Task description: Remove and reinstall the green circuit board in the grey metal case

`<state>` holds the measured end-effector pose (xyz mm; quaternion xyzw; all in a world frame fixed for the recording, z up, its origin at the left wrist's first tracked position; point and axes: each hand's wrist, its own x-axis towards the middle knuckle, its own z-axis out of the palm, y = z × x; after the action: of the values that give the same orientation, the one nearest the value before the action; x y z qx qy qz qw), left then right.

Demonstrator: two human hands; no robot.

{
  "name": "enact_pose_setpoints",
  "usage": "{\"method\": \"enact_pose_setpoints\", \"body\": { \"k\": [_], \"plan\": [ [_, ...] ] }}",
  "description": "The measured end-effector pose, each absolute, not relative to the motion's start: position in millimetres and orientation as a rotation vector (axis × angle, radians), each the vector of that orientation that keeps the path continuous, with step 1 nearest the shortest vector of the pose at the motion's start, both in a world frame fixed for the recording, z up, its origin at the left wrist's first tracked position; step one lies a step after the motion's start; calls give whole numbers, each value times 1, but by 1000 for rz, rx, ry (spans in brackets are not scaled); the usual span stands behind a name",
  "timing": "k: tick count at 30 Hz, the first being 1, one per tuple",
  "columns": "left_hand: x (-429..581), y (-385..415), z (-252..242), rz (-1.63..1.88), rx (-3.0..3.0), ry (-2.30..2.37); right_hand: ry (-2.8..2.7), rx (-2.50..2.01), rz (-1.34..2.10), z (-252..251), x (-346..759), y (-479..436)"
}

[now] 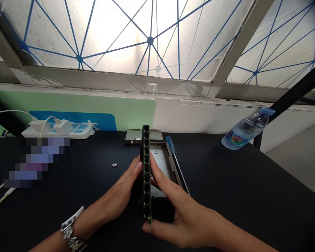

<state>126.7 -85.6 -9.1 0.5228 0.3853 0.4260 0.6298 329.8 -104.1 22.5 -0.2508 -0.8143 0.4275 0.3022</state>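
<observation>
Between my two hands a circuit board (146, 175) stands on edge, its row of black ports facing me and green showing along its rim. My left hand (127, 182) presses its left face, fingers closed against it. My right hand (173, 203) grips the other side, thumb at the near lower end and fingers on the face. Behind the board lies an open metal case (162, 164), partly hidden by it and my hand. A flat metal piece (133, 136) sits beyond that. Along the case's right side rests a screwdriver (171, 145) with a blue handle.
Several small screws (114, 165) lie left of the case on the black table (220, 196). A power strip (78, 131) with plugged chargers is at back left. A water bottle (245, 129) leans at back right near a black bar. Windows rise behind.
</observation>
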Motion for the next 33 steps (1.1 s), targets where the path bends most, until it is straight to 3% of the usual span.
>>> {"method": "enact_pose_setpoints", "body": {
  "k": [15, 21, 33],
  "plan": [
    [119, -78, 5, 1003, 1038, 822, -1934, -592, 1164, 19, 336, -107],
    [108, -70, 24, 977, 1028, 776, -1603, -784, 1416, 15, 343, -91],
    [105, -72, 20, 1008, 1089, 577, -1472, -998, 1461, 1, 345, -75]
  ]
}}
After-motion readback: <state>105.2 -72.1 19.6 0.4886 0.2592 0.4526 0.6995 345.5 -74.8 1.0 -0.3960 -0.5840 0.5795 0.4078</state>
